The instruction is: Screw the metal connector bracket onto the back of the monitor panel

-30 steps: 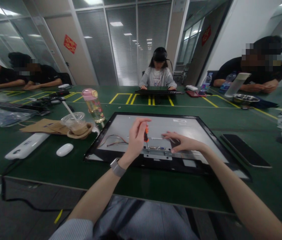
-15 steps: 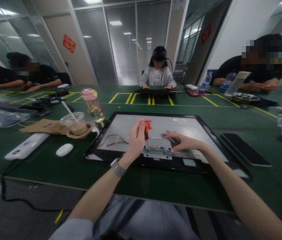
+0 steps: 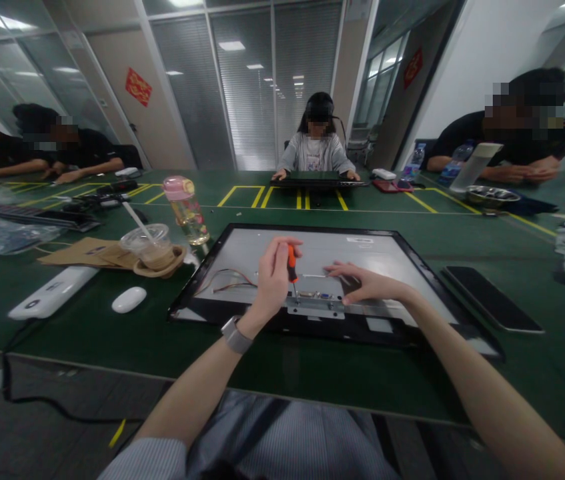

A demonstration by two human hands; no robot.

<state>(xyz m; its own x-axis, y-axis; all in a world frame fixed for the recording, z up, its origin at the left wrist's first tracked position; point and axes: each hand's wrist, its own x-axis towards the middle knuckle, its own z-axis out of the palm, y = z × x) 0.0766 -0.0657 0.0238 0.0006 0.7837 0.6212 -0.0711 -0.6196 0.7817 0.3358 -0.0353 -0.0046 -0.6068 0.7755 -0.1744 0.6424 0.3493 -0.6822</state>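
Note:
An orange and black screwdriver (image 3: 292, 263) stands almost upright in my left hand (image 3: 275, 273), whose fingers are closed around its handle. Its tip meets a metal bracket (image 3: 315, 311) with video ports, at the near side of an opened monitor panel (image 3: 282, 243). The panel lies flat with its pale metal back up and a black frame around it. My right hand (image 3: 369, 283) rests over the panel just right of the ports, fingers spread, thumb beside the bracket. Thin coloured wires (image 3: 232, 273) lie on the panel's left part.
To the left are a white mouse (image 3: 129, 300), a white power strip (image 3: 55, 293), an iced drink cup (image 3: 149, 243) and a pink-lidded bottle (image 3: 186, 210). A dark phone (image 3: 492, 299) lies on the right. Across the green table (image 3: 257, 373) sits a person (image 3: 316, 150); others sit at both sides.
The screwdriver's handle and my left fingers have shifted very slightly left. My right hand stays put. Across the table, the person's hands have moved apart along a dark panel.

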